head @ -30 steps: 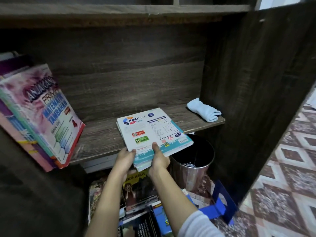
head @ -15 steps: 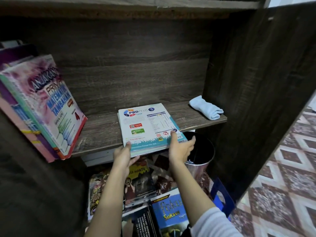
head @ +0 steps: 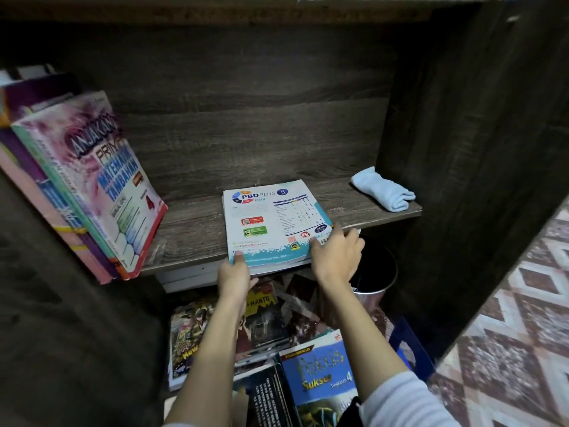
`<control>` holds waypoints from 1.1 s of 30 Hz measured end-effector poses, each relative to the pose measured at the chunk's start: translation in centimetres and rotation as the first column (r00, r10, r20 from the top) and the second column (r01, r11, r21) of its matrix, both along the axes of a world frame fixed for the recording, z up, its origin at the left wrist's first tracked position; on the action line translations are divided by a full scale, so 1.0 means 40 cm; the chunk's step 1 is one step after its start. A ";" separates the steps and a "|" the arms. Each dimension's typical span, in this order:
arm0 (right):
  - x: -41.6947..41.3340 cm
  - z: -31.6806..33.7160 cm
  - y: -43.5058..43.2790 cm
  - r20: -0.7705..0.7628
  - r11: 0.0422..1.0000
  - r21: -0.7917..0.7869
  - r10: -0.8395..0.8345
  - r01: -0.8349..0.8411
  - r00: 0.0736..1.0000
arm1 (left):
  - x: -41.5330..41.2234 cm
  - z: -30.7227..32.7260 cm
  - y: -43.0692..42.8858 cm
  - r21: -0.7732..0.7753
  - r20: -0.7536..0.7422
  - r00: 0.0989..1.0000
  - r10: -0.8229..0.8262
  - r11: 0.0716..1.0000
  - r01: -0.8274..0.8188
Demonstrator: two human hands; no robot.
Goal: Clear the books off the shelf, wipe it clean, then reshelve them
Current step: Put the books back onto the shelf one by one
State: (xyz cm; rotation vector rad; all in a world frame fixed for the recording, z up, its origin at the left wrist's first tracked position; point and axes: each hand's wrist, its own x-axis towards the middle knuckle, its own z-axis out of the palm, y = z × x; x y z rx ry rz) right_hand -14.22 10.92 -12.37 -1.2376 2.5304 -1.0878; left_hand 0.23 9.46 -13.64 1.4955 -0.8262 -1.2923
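Head: glossy flat workbook (head: 271, 220), woodgrain shelf (head: 191, 229)

A round metal bin (head: 374, 274) is set on the floor. Directly above the bin, a wood-grain shelf board (head: 191, 229) is fixed. Right of the bin, a dark upright side panel (head: 477, 149) is seen. Farther right, the floor (head: 517, 349) is covered in brown-and-white diamond-patterned tiles. Above and behind the bin, a dimly lit back panel (head: 246, 103) is seen.
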 end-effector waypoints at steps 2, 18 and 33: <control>-0.009 0.019 -0.003 0.217 0.995 -0.102 0.015 0.007 0.976 | 0.003 -0.003 -0.004 0.006 0.045 0.999 -0.024 1.000 0.023; 0.007 0.031 -0.002 0.952 0.924 -0.167 0.241 -0.343 0.187 | 0.149 0.059 -0.035 -0.052 0.072 0.997 0.032 0.998 -0.029; 0.195 0.105 0.044 0.406 0.638 -0.712 0.715 -0.293 0.569 | 0.236 0.180 0.000 -0.439 0.440 0.813 0.382 0.881 -0.176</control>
